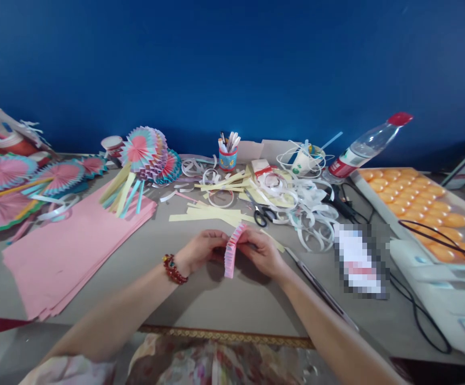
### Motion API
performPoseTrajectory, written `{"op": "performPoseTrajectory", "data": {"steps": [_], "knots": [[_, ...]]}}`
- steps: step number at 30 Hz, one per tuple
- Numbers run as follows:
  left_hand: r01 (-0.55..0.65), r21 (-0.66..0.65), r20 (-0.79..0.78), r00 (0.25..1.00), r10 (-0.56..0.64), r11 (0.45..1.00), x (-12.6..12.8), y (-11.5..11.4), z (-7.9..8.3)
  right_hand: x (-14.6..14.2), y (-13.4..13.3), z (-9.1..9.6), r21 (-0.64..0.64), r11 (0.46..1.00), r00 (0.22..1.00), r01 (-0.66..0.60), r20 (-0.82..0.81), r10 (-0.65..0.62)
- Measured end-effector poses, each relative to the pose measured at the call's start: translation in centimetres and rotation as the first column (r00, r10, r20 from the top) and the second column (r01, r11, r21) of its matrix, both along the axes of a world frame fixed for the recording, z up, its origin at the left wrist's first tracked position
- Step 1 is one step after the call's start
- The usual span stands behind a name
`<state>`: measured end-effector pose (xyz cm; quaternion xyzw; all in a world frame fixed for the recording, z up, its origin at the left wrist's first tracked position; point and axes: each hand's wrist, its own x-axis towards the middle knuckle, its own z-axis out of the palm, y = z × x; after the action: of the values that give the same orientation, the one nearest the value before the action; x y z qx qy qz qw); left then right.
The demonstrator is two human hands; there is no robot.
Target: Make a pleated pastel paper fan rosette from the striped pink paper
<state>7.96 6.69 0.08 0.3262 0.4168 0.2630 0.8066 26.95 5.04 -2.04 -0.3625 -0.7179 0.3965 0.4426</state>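
Folded paper [229,261] is up over the table [252,316], pinched by the left hand [203,249] and right hand [263,253]. Probably super light, springy and easy to crush, so I'd grip the edges softly.

Plastic bottle [363,148], red cap [399,118], beyond and right of right hand [262,252]; tray [459,202] of orange rounded items [456,220], farther right; pen cup [228,160], beyond right hand, slightly left

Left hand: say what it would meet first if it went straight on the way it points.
The left hand would first meet the pleated pink strip between the hands, then probably the right hand, though depth is unclear.
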Motion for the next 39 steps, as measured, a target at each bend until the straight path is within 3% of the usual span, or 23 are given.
{"op": "performPoseTrajectory", "data": {"steps": [11, 18, 27, 39], "knots": [[0.068, -0.027, 0.031, 0.997, -0.068, 0.997, -0.5, 0.4, 0.0, 0.3, 0.2, -0.3, 0.024, 0.998, 0.998, -0.058, -0.021, 0.059], [0.011, -0.006, 0.013, 1.0, -0.011, 1.0, 0.0, 0.1, -0.1, 0.1, 0.0, -0.6, 0.005, 0.999, 0.999, 0.037, -0.033, -0.036], [-0.016, 0.008, 0.023, 1.0, 0.016, 1.0, 0.1, -0.2, 0.1, 0.2, 0.1, -0.4, 0.065, 0.997, 0.999, -0.039, -0.002, 0.039], [0.038, 0.012, 0.158, 0.987, -0.039, 0.999, -0.1, 0.0, 0.6, 0.5, 0.0, 0.4, 0.19, 0.98, 0.997, 0.053, 0.038, -0.061]]}}
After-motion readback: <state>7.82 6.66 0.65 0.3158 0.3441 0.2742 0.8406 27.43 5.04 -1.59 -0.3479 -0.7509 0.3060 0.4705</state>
